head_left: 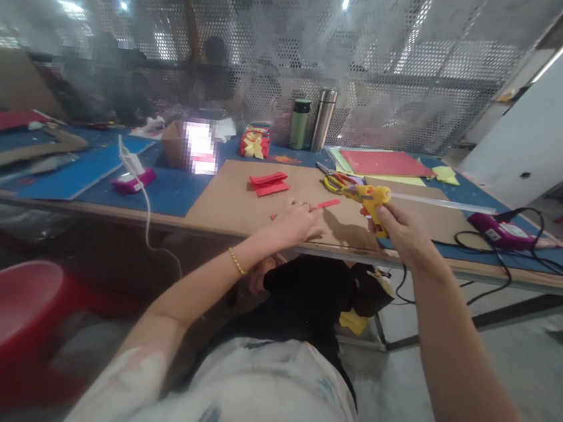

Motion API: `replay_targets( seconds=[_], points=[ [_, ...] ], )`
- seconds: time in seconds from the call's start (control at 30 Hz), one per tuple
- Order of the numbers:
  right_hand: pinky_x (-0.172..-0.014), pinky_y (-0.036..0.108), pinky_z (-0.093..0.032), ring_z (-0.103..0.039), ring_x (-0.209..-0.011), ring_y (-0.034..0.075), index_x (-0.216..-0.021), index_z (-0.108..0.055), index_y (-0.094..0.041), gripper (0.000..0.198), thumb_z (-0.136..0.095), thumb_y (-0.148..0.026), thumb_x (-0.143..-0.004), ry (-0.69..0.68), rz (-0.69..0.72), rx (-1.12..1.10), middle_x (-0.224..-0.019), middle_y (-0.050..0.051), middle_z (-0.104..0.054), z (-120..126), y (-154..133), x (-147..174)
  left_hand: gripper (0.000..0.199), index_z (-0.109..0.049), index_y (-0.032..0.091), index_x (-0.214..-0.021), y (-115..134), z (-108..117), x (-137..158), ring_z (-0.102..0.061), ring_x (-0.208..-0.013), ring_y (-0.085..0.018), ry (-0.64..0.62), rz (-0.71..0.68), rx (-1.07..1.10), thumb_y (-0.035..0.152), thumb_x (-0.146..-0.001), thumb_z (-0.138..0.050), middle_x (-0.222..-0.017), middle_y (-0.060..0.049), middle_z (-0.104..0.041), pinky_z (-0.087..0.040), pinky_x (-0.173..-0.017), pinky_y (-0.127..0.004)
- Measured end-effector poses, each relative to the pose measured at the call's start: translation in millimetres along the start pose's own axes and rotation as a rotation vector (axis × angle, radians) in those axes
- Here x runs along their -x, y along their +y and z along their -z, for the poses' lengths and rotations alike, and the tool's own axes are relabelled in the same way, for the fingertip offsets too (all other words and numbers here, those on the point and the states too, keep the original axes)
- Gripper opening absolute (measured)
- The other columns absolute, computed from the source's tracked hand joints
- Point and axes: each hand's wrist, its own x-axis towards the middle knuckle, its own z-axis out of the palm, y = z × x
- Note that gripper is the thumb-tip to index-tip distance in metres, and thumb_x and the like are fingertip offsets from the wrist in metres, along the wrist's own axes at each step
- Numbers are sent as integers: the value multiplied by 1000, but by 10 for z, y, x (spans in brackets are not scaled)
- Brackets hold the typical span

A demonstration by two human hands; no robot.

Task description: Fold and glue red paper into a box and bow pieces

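Observation:
My right hand (394,226) is wrapped round the handle of a yellow glue gun (371,195), its nozzle pointing left. A long clear glue stick (443,203) sticks out of the gun's back end. Low over the cardboard sheet (232,199), my left hand (303,223) has its fingers closed at one end of a narrow red strip (328,204). A folded red piece (269,183) lies just beyond that hand, and a tiny red scrap (273,217) is beside it. Scissors and pliers with yellow and red handles (333,183) lie behind the glue gun, partly hidden by it.
Two bottles, green (299,124) and steel (324,121), stand at the back. Red and pale sheets (387,163) lie to their right. Purple power strips (501,231) (134,181) with cables sit on both sides. A red stool (3,316) stands at lower left.

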Motion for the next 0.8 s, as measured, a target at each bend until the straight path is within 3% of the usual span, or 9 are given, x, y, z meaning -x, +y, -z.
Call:
replay_targets(
  seconds=[0.23,0.53,0.7,0.8],
  points=[
    [-61,31,-46,-59,-63,19,-86,-73,-21,51,-58,-70,-92,33,-2,-19,-66,4,-63,2,51,37,43,-77,13,-125,48,-26,22,-66,-123,-33,-26,23,-41,49,-110,-57,-130,-20,-75,-40,-106,-48],
    [-60,32,-43,-57,-63,19,-86,-72,-22,52,-58,-72,-92,-23,-25,-20,-68,5,-64,-67,81,-10,42,-72,15,-129,-116,-35,344,-66,-121,-30,28,24,-103,48,-112,-52,-133,-16,-75,-40,-106,-46],
    [-62,32,-44,-56,-62,18,-84,-72,-22,60,-55,-80,-89,-33,-1,-10,-66,4,-64,-193,11,-59,40,-70,18,-138,-126,-94,424,-64,-133,-30,95,-10,-75,43,-111,-55,-151,-18,-67,-44,-111,-48],
    [-62,34,-42,-55,-62,18,-82,-70,-21,64,-55,-83,-86,-46,-12,5,-65,5,-64,-212,-45,-66,37,-71,17,-138,-281,-6,521,-64,-132,-29,169,29,7,35,-112,-53,-152,-19,-66,-46,-112,-47]
  ],
)
